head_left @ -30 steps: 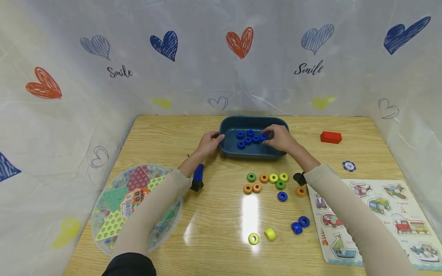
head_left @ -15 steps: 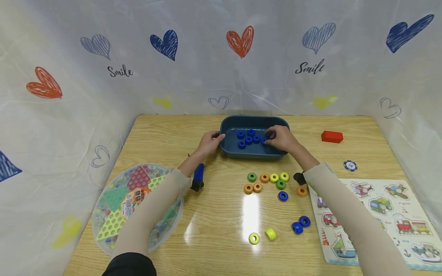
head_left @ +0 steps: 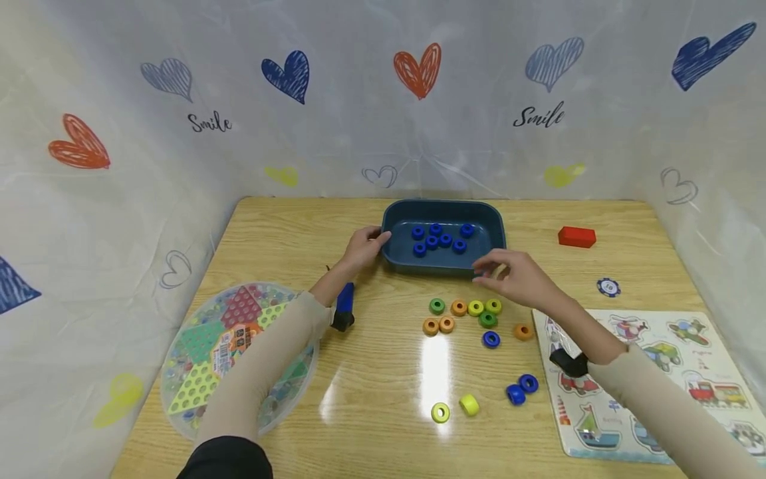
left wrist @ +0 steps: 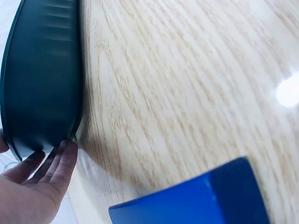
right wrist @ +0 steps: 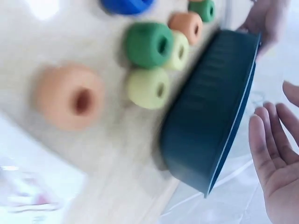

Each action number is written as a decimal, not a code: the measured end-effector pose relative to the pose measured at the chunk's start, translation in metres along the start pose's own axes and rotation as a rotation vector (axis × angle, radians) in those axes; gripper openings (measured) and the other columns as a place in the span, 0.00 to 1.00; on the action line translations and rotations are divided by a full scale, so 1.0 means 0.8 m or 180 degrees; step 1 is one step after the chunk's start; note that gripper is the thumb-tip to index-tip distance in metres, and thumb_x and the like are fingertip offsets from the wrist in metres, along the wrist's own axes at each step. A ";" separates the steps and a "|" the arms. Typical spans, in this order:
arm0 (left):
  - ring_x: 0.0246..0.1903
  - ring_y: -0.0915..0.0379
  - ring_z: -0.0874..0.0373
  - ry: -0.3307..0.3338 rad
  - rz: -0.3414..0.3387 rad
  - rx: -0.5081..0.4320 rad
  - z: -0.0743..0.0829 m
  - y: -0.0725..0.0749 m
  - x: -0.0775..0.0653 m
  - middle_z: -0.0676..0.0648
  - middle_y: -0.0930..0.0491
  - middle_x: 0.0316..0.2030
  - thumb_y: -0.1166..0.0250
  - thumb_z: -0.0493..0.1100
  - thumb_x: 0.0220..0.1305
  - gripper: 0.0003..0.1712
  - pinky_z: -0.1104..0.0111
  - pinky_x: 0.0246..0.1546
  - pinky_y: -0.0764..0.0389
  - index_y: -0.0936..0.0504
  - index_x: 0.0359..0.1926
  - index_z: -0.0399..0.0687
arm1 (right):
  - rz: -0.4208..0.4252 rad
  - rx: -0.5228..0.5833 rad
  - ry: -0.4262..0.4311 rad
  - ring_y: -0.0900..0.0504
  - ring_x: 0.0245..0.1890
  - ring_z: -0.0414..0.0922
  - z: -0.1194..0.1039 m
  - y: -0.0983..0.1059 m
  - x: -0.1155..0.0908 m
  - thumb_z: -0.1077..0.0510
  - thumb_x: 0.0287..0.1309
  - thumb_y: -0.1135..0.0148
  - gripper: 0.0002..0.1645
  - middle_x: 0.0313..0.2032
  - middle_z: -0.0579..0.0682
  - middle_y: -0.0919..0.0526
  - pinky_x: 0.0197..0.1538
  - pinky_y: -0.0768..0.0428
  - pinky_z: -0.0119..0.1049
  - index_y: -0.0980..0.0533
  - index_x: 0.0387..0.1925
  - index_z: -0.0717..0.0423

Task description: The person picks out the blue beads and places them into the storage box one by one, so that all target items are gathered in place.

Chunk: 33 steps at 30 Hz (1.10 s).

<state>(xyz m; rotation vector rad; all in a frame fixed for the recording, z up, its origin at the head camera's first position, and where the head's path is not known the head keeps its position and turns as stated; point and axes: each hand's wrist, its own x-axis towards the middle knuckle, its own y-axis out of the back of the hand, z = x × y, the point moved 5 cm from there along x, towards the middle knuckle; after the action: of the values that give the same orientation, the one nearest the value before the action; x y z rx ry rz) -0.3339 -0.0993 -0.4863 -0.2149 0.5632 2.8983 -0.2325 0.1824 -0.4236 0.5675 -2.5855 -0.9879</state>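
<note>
A dark teal tray (head_left: 431, 268) stands at the back of the table with several blue ring beads (head_left: 445, 240) inside. My left hand (head_left: 362, 247) holds its left end, thumb over the rim; in the left wrist view the fingers (left wrist: 65, 163) press its outer wall. Just above the tray's front right edge is my right hand (head_left: 517, 276), fingers loosely bent, nothing between them. In front of the tray lie green (head_left: 437, 306), orange (head_left: 459, 307) and yellow beads (head_left: 475, 308). Three blue beads (head_left: 491, 339) and two nearer yellow beads (head_left: 469, 404) are also on the table.
A round marble board (head_left: 239, 359) lies under the left forearm, beside a blue object with a dark end (head_left: 344, 307). On the right are a picture puzzle board (head_left: 646, 386), a poker chip (head_left: 608, 287) and a red block (head_left: 577, 237).
My right hand has let go of a blue bead inside the tray and moved out toward the front right. The left hand has kept its hold on the tray.
</note>
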 end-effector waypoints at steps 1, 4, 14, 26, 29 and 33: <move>0.46 0.29 0.54 0.0007 0.0000 0.0011 0.000 0.000 0.000 0.44 0.25 0.48 0.45 0.51 0.67 0.26 0.64 0.47 0.27 0.28 0.58 0.39 | -0.0065 -0.0043 0.0032 0.24 0.33 0.41 -0.001 -0.003 -0.009 0.57 0.51 0.32 0.12 0.34 0.48 0.20 0.32 0.22 0.35 0.20 0.39 0.56; 0.46 0.29 0.54 -0.0012 -0.0006 0.0035 -0.001 0.001 0.000 0.44 0.25 0.48 0.45 0.51 0.67 0.26 0.64 0.47 0.28 0.28 0.59 0.39 | -0.0307 -0.0078 0.0051 0.24 0.33 0.43 -0.003 -0.013 -0.037 0.60 0.49 0.30 0.12 0.34 0.47 0.20 0.31 0.23 0.34 0.20 0.38 0.57; 0.45 0.29 0.54 -0.0084 -0.0010 0.0028 0.002 0.002 -0.001 0.43 0.26 0.48 0.45 0.50 0.68 0.25 0.64 0.46 0.27 0.29 0.59 0.37 | -0.0862 -0.0746 -0.0026 0.24 0.40 0.40 0.005 -0.061 -0.099 0.57 0.47 0.29 0.19 0.41 0.43 0.24 0.39 0.24 0.37 0.21 0.43 0.52; 0.47 0.29 0.52 -0.0126 -0.0020 -0.0003 -0.001 0.001 -0.003 0.41 0.25 0.49 0.45 0.50 0.68 0.25 0.63 0.47 0.27 0.28 0.58 0.36 | -0.0710 -0.0589 0.0190 0.25 0.40 0.39 0.009 -0.074 -0.110 0.60 0.45 0.28 0.18 0.39 0.42 0.25 0.40 0.24 0.37 0.20 0.42 0.52; 0.47 0.29 0.53 -0.0109 -0.0022 0.0028 -0.001 0.001 -0.003 0.42 0.25 0.50 0.45 0.51 0.67 0.26 0.63 0.48 0.27 0.28 0.58 0.37 | -0.0747 -0.0561 0.0148 0.25 0.38 0.38 0.009 -0.072 -0.106 0.59 0.46 0.28 0.18 0.40 0.42 0.24 0.38 0.25 0.35 0.20 0.42 0.52; 0.49 0.30 0.53 -0.0081 -0.0042 0.0053 -0.003 0.002 0.000 0.43 0.26 0.51 0.46 0.52 0.67 0.27 0.63 0.48 0.28 0.29 0.59 0.38 | -0.0608 -0.0277 0.0170 0.26 0.33 0.39 0.002 -0.058 -0.090 0.62 0.44 0.28 0.19 0.39 0.44 0.24 0.31 0.26 0.33 0.20 0.42 0.56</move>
<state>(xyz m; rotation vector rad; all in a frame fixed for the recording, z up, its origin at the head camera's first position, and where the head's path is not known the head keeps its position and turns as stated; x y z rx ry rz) -0.3336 -0.1013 -0.4876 -0.1784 0.5793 2.8783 -0.1587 0.1853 -0.4676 0.8180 -2.4630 -1.1232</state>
